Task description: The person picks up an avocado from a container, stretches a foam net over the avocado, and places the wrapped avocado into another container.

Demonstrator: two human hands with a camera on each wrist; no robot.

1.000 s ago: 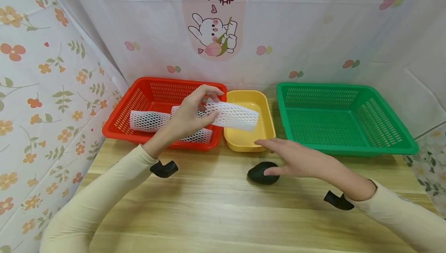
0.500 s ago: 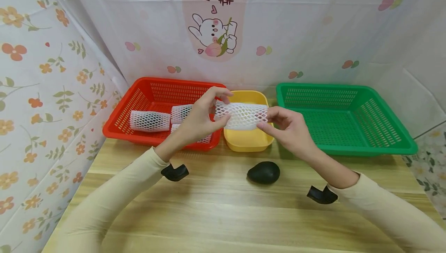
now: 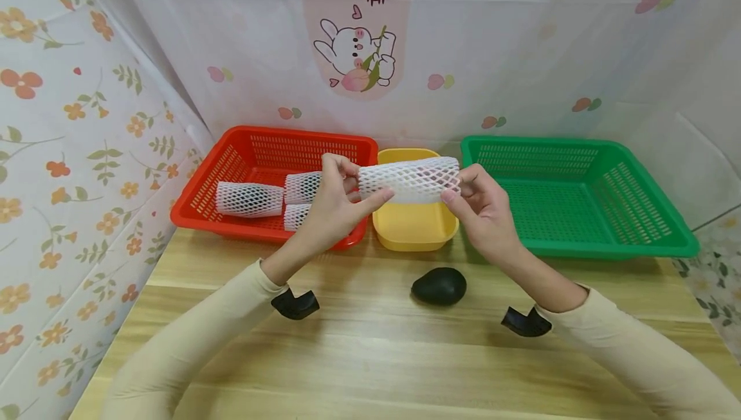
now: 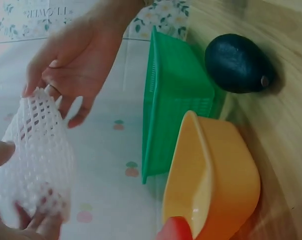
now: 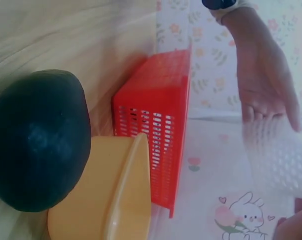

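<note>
A white foam fruit net sleeve (image 3: 410,180) is held level above the yellow basin (image 3: 414,227), one end in each hand. My left hand (image 3: 332,204) pinches its left end between thumb and fingers. At the other end my right hand (image 3: 486,211) pinches the rim, thumb in front. Through the mesh only pale background shows. On the table below lies a dark green avocado (image 3: 439,286), touched by neither hand. The left wrist view also shows the net sleeve (image 4: 38,150) stretched between both hands.
To the left, a red basket (image 3: 269,161) holds several net-wrapped dark fruits, such as the wrapped fruit (image 3: 249,200). A green basket (image 3: 579,208) stands at the right. All rest on a wooden table (image 3: 370,356) before a printed cloth (image 3: 492,40).
The right hand has come up from over the avocado and taken the sleeve's free right end. Both hands then raised and tilted the sleeve slightly, stretching it longer.
</note>
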